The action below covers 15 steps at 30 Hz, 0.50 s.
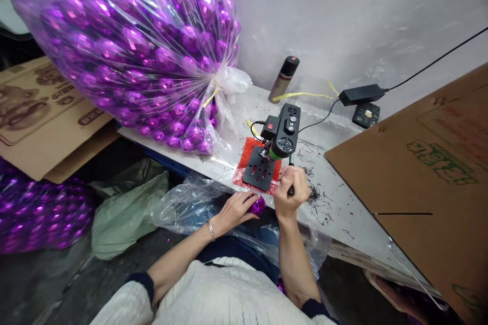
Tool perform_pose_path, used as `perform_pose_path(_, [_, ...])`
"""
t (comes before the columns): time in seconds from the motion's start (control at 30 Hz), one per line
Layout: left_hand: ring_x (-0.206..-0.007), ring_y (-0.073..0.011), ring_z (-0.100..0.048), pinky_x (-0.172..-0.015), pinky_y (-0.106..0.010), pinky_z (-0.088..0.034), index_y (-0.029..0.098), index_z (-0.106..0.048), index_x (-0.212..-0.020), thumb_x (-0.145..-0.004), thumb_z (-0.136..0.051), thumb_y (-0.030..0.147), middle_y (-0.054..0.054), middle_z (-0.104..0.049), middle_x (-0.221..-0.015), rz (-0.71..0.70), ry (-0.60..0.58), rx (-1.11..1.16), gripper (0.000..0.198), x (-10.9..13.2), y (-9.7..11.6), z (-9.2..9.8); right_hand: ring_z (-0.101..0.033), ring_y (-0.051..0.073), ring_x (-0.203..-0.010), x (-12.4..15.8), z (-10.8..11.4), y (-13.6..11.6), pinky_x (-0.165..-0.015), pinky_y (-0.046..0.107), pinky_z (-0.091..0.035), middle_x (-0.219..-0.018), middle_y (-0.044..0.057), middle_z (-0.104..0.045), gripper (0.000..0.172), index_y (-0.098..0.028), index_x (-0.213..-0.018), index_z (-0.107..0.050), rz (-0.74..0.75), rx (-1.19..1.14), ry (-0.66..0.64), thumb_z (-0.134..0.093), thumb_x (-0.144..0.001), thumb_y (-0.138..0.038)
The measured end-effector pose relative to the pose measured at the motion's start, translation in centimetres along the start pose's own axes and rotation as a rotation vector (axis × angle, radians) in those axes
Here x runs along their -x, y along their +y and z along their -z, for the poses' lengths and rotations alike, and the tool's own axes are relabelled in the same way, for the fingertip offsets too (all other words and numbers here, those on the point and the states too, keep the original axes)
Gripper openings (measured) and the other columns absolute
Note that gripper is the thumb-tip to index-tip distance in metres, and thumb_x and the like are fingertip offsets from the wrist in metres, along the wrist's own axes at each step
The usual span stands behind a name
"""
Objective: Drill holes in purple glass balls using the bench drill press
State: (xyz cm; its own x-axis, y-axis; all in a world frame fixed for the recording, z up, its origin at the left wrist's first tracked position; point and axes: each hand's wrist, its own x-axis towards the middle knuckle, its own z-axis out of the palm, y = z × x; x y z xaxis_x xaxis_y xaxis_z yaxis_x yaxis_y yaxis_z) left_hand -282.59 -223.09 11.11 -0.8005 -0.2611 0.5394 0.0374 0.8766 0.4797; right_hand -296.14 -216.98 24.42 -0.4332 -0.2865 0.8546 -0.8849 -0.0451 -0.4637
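Left fingers [245,199] pinched on purple ball [258,205], by near edge of desk [244,102]; right fingers [299,183] clamped round black handle [291,191].

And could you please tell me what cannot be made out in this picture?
Head view, purple ball: its left side, hidden by the left hand.
Head view, black handle: its middle, hidden by the right hand.
Head view, clear bag: its upper part, cut off by the top edge.
Head view, can: its label, too small to read.
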Motion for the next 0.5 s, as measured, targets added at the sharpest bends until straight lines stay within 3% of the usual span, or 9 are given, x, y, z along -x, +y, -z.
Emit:
perform_pose_path(0.07, [-0.102,-0.0276,-0.069,-0.086,-0.040,-0.058,0.019,-0.054,-0.134,-0.078,-0.070,0.060,-0.015,-0.068,-0.118,0.024,-0.054,-0.007,0.072,1.2,0.3,0.0,-0.056,0.012,-0.066,0.6,-0.1,0.1,-0.063,0.026,-0.042,-0.071,0.000,-0.056,0.026,-0.021,-0.071,-0.048,0.027,0.018,-0.012,-0.045,-0.094,-0.009])
perform_pose_path(0.13, [-0.104,-0.0288,-0.068,-0.089,-0.042,-0.057,0.018,-0.058,-0.129,-0.075,-0.067,0.069,-0.015,-0.069,-0.115,0.063,-0.004,0.036,0.075,0.4,-0.7,0.6,-0.055,0.012,-0.066,1.0,-0.1,0.2,-0.063,0.026,-0.042,-0.072,0.000,-0.056,0.026,-0.021,-0.071,-0.048,0.036,0.027,-0.030,-0.044,-0.094,-0.008])
perform_pose_path(0.2, [-0.107,-0.0282,-0.067,-0.094,-0.042,-0.054,0.017,-0.061,-0.123,-0.087,-0.055,0.066,-0.015,-0.069,-0.112,0.140,0.127,0.048,0.061,-2.6,-3.0,2.4,-0.054,0.011,-0.066,1.1,0.0,0.2,-0.062,0.026,-0.041,-0.073,0.000,-0.056,0.026,-0.021,-0.072,-0.047,0.039,0.031,-0.043,-0.044,-0.093,-0.007])
perform_pose_path(0.27, [-0.106,-0.0259,-0.065,-0.096,-0.042,-0.052,0.017,-0.062,-0.119,-0.102,-0.037,0.044,-0.014,-0.069,-0.110,0.304,0.264,-0.068,0.041,-6.9,-6.3,5.0,-0.053,0.011,-0.066,1.0,0.0,0.2,-0.062,0.025,-0.041,-0.073,0.001,-0.056,0.026,-0.021,-0.072,-0.047,0.041,0.029,-0.045,-0.045,-0.093,-0.006])
perform_pose_path(0.33, [-0.122,-0.0288,-0.057,-0.104,-0.046,-0.045,0.013,-0.058,-0.125,-0.101,-0.033,0.024,-0.019,-0.062,-0.127,0.483,0.294,-0.261,0.037,-11.3,-9.8,7.9,-0.054,0.011,-0.067,1.0,0.0,0.2,-0.062,0.026,-0.042,-0.073,0.001,-0.056,0.025,-0.021,-0.072,-0.047,0.045,0.021,-0.039,-0.045,-0.092,-0.006])
perform_pose_path(0.43, [-0.126,-0.0350,-0.053,-0.104,-0.051,-0.040,0.003,-0.055,-0.127,-0.093,-0.034,0.009,-0.028,-0.058,-0.131,0.776,0.098,-0.512,0.040,-16.1,-14.1,11.2,-0.055,0.012,-0.068,1.0,0.0,0.2,-0.063,0.026,-0.042,-0.073,0.001,-0.056,0.025,-0.021,-0.073,-0.048,0.053,0.013,-0.042,-0.045,-0.092,-0.005])
perform_pose_path(0.5, [-0.123,-0.0373,-0.054,-0.103,-0.054,-0.037,0.000,-0.053,-0.127,-0.091,-0.036,0.007,-0.031,-0.059,-0.127,0.890,-0.070,-0.596,0.040,-17.7,-15.6,12.2,-0.055,0.012,-0.068,1.1,0.0,0.3,-0.063,0.026,-0.043,-0.074,0.001,-0.057,0.024,-0.021,-0.073,-0.049,0.055,0.013,-0.046,-0.046,-0.092,-0.005])
